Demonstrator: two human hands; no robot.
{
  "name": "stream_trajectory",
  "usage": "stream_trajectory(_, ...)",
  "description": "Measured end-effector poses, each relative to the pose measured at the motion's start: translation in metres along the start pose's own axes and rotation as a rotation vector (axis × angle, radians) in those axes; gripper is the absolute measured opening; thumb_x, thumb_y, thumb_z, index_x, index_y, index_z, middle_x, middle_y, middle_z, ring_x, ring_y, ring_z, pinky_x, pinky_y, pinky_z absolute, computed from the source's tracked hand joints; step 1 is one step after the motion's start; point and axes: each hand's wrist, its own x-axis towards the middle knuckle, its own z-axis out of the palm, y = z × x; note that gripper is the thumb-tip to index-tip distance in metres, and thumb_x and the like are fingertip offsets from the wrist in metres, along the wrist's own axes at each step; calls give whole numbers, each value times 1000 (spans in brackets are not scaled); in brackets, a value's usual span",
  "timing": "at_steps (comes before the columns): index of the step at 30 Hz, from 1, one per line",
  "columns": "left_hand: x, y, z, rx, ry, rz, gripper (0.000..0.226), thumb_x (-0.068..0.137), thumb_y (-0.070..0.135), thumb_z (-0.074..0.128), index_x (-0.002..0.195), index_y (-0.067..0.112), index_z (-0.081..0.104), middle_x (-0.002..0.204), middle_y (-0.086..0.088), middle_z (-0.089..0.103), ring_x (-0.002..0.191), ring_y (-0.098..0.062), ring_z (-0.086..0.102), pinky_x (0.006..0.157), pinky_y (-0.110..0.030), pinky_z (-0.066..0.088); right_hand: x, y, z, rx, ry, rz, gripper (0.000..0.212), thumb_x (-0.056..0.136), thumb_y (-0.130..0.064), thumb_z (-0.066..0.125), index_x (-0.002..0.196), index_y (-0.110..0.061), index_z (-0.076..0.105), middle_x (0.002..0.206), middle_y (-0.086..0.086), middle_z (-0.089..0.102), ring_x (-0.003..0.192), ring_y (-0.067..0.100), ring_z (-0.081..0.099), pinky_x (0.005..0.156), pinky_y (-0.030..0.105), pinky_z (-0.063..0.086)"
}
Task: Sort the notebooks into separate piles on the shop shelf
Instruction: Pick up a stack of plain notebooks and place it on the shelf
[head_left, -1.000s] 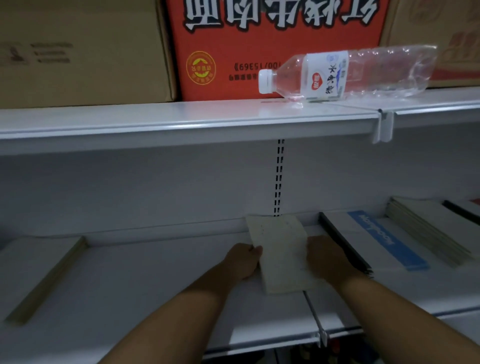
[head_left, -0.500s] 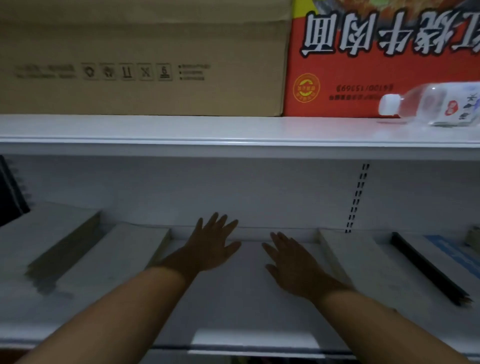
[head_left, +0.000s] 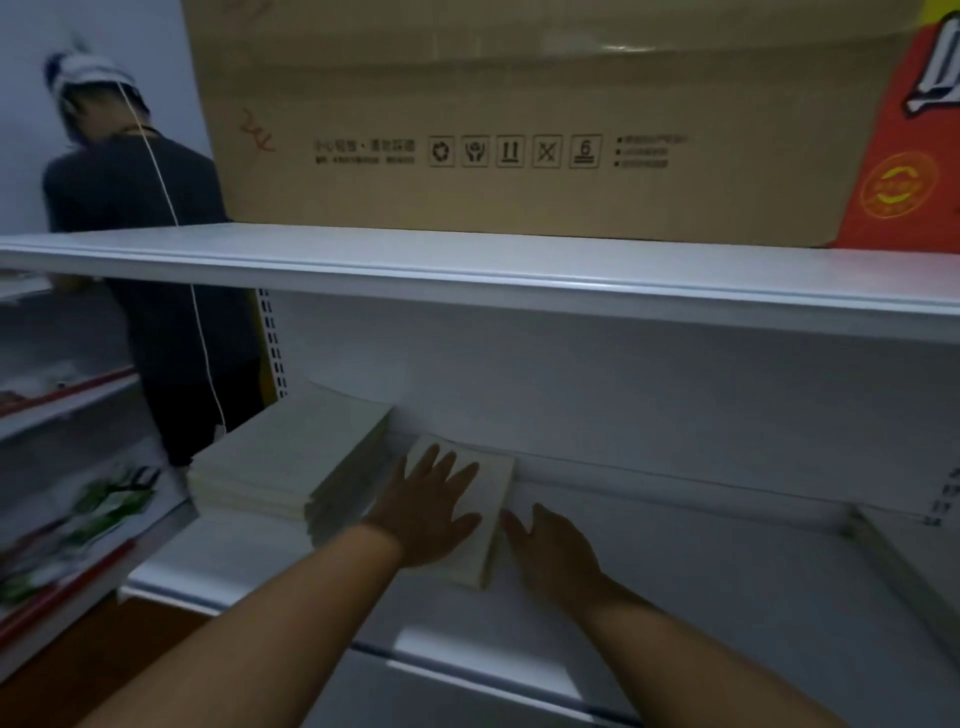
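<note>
Squarely on the white shelf, close to its back edge, lies a small pile of notebooks, pale cream with plain covers, its long axis running from the shelf's front edge toward the back wall, tilted slightly to the right. The left hand lies flat on top of it, fingers straight and spread. The right hand sits just beside the pile's right edge, fingers straight and relaxed, holding nothing. Just to the left is a taller stack of notebooks of the same pale colour, near the shelf's left end. On the upper shelf stands a brown cardboard box. Beyond the left end stands another person in a dark top.
</note>
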Motion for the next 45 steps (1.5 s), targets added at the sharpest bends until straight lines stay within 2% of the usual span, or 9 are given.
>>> stream_trajectory(4, -7, -20, 9, -63, 18, -18, 98, 65, 71, -9, 153, 28, 2, 161, -2, 2, 148, -22, -7, 119, -46, 2, 8, -23, 14, 83, -98, 96, 66, 89, -64, 38, 110, -6, 61, 116, 14, 63, 113, 27, 57, 92, 30, 43)
stream_trajectory(8, -14, -32, 17, -55, -29, -39, 65, 96, 59, 20, 152, 32, 3, 161, -3, 1, 148, -24, -7, 119, -47, 4, 17, -22, 15, 230, -201, 158, 41, 89, -45, 56, 67, -10, 59, 66, 8, 61, 70, 28, 66, 67, 32, 52)
stream_trajectory(11, -14, -31, 16, -64, -53, -44, 61, 98, 54, 24, 152, 33, 4, 161, -3, 2, 148, -23, -6, 119, -47, 4, 22, -18, 5, 370, -241, 223, 21, 86, -21, 65, 83, -1, 62, 77, 12, 63, 61, 21, 60, 46, 22, 50)
stream_trajectory(16, -12, -17, 16, -138, -62, -75, 62, 99, 52, 26, 153, 29, 5, 161, -2, 5, 148, -20, 0, 120, -39, 5, 21, 15, -12, 448, -195, 181, 19, 88, -11, 60, 100, 2, 67, 87, 11, 63, 70, 18, 60, 54, 20, 48)
stream_trajectory(23, -8, 9, 6, -791, 176, -286, 86, 87, 43, 63, 153, 18, 13, 154, -2, 29, 136, -21, 39, 112, -32, 32, 5, 53, -8, 989, -190, 150, 20, 93, -4, 54, 108, -5, 67, 96, 13, 71, 87, 28, 69, 79, 38, 56)
stream_trajectory(27, -14, 16, 0, -1435, 243, -473, 69, 71, 25, 80, 132, 22, 48, 125, -6, 61, 109, -27, 60, 93, -47, 51, 6, 43, -14, 1063, -206, 68, 15, 92, -5, 56, 95, -13, 69, 87, 6, 73, 76, 19, 71, 62, 26, 57)
stream_trajectory(37, -59, 7, -4, -1569, 454, -478, 69, 81, -6, 63, 129, 38, 42, 117, 6, 57, 109, -22, 52, 89, -43, 48, 28, 14, 0, 833, -153, 50, 26, 97, -18, 46, 80, -12, 66, 86, 16, 69, 77, 31, 66, 76, 47, 55)
stream_trajectory(41, -75, 2, -8, -1543, 548, -434, 68, 79, -10, 61, 125, 38, 49, 116, 11, 59, 108, -13, 55, 75, -28, 50, 34, 11, 16, 498, -171, 34, 36, 95, -29, 46, 74, -7, 64, 67, 12, 64, 54, 24, 60, 52, 30, 47)
stream_trajectory(45, -86, -3, -5, -1547, 579, -465, 76, 77, -14, 57, 130, 39, 44, 115, 14, 57, 104, -7, 53, 73, -23, 50, 29, -2, 24, 55, -299, -114, 24, 89, -31, 53, 77, -12, 61, 75, -2, 54, 68, 15, 53, 63, 23, 40)
